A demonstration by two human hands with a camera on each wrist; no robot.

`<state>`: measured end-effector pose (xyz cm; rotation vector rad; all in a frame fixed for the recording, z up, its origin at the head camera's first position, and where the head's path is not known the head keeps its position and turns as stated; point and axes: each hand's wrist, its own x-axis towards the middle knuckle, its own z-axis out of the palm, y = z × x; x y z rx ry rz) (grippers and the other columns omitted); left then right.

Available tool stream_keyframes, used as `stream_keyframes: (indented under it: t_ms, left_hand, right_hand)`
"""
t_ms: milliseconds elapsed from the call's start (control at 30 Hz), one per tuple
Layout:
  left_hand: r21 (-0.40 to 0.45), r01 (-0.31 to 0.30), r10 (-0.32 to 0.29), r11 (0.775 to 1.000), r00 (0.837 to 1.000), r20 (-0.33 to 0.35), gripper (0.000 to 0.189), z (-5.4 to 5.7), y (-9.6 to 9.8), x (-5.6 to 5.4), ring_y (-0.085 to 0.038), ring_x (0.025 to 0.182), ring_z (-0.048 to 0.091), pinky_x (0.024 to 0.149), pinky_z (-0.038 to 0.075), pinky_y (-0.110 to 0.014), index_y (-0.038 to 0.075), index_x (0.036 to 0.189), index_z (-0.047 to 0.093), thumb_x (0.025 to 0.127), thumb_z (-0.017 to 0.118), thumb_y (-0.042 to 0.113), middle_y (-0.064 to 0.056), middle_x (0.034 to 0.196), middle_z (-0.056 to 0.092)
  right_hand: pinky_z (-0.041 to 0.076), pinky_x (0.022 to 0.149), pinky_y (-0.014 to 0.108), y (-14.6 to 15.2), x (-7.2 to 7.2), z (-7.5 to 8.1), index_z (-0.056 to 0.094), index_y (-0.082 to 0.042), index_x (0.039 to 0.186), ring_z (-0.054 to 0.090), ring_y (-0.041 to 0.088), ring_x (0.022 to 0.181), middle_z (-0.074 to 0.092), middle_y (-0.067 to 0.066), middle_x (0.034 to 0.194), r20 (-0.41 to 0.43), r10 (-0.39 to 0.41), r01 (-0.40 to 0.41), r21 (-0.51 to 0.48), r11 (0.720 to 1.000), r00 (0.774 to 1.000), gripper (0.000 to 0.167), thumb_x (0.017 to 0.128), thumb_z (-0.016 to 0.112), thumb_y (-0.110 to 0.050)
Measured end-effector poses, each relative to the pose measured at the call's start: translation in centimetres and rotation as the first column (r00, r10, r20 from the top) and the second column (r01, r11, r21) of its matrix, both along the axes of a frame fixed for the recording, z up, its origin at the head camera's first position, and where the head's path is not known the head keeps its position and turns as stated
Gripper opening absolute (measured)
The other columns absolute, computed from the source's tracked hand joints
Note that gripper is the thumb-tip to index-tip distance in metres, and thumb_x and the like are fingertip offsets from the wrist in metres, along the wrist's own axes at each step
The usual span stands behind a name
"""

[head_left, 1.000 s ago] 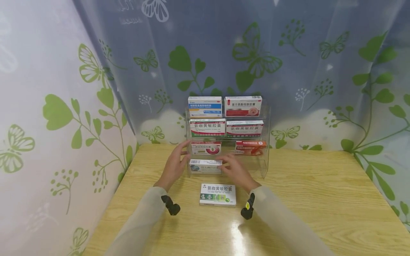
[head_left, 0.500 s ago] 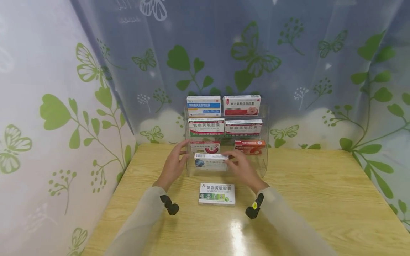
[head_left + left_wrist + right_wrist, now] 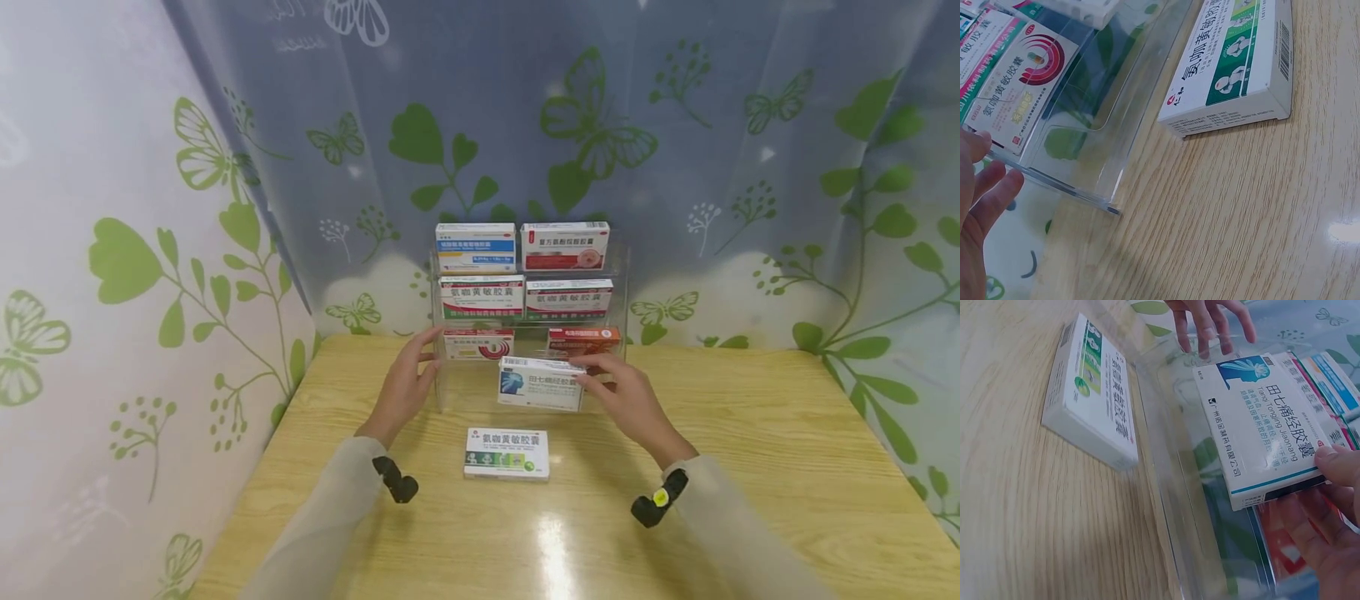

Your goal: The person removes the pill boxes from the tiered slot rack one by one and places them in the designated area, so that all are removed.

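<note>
My right hand pinches a white medicine box by its right end, thumb on the front and fingers behind. The box shows a blue picture and is held in front of the lower tiers of a clear acrylic display rack. In the right wrist view its printed face is fully visible. My left hand is at the rack's left side, its fingers loosely extended right at the clear side edge. Nothing is held in that hand. A white-and-green medicine box lies flat on the table before the rack.
Several boxes stand in the rack: a blue-and-white one and a white-and-red one on top, red-and-green ones below, then a red-ringed box and an orange-red box. A patterned curtain hangs behind the wooden table.
My right hand has taken the blue-picture medicine box from the rack's bottom left and carried it rightward and slightly up. The left hand has stayed at the rack's side.
</note>
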<state>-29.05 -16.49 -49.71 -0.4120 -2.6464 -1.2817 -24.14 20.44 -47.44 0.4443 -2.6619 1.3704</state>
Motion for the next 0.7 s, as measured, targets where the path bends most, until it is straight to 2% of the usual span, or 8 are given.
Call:
stream_keyframes:
  t_ms: [200,300,500,700]
  left_hand:
    - [0.005,0.004,-0.004,1.000,1.000,0.001,0.060,0.0,-0.1,0.1,-0.037,0.138,0.064,0.112,0.061,-0.050,0.021,0.167,0.040,0.112,0.058,0.005,-0.012,0.169,0.045]
    - [0.010,0.004,-0.004,1.000,1.000,0.000,0.060,0.0,-0.1,0.0,-0.038,0.138,0.064,0.111,0.061,-0.051,0.021,0.167,0.040,0.112,0.058,0.005,-0.012,0.169,0.046]
    - [0.005,0.005,-0.005,1.000,1.000,-0.004,0.060,0.0,-0.1,-0.2,-0.037,0.138,0.064,0.114,0.059,-0.052,0.023,0.168,0.040,0.113,0.058,0.007,-0.011,0.169,0.046]
    - [0.009,0.009,-0.009,1.000,1.000,0.001,0.060,0.0,-0.1,0.0,-0.037,0.138,0.064,0.115,0.058,-0.053,0.023,0.167,0.040,0.113,0.058,0.007,-0.011,0.170,0.046]
  right_hand:
    - [0.060,0.106,0.064,3.3,1.6,0.0,0.068,-0.014,0.147,0.064,0.034,0.129,0.068,0.014,0.142,0.059,-0.041,0.041,0.014,0.999,0.997,0.037,0.113,0.062,-0.029]
    - [0.061,0.105,0.063,4.8,2.2,-0.5,0.067,-0.013,0.148,0.064,0.034,0.128,0.069,0.014,0.142,0.077,-0.052,0.049,0.032,0.998,0.996,0.039,0.114,0.060,-0.030]
    - [0.067,0.096,0.042,7.1,3.1,-1.9,0.068,-0.005,0.145,0.070,0.033,0.122,0.071,0.018,0.140,0.102,-0.033,0.028,0.053,0.998,0.994,0.036,0.114,0.060,-0.023]
    - [0.066,0.090,0.028,8.2,3.9,-2.9,0.070,-0.003,0.141,0.069,0.035,0.124,0.072,0.020,0.139,0.153,0.003,-0.010,0.044,0.999,0.988,0.034,0.113,0.061,-0.020]
